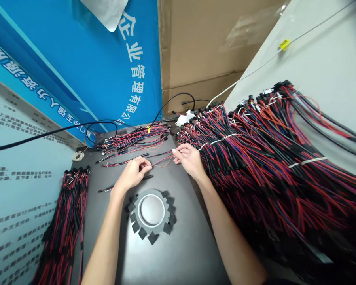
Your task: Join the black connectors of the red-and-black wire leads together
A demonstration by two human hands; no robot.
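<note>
Left hand [134,172], right hand [190,161], wires [163,160] between

Two hands, one left [133,173], one right [191,161], at centre, with one wire set [162,160] between them; one round holder [152,209] at lower centre, its black pieces [152,238] overlapping too much to count; three wire masses, at lower left [72,213], centre [133,136] and right [269,158], wires uncountable; one white coil [78,156] at left; two yellow tags, centre [148,129] and upper right [284,44].

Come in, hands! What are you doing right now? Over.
Left hand and right hand: pinching thin red wire between them. Round disc with black tabs on table, nearer the wearer. Over.
</note>
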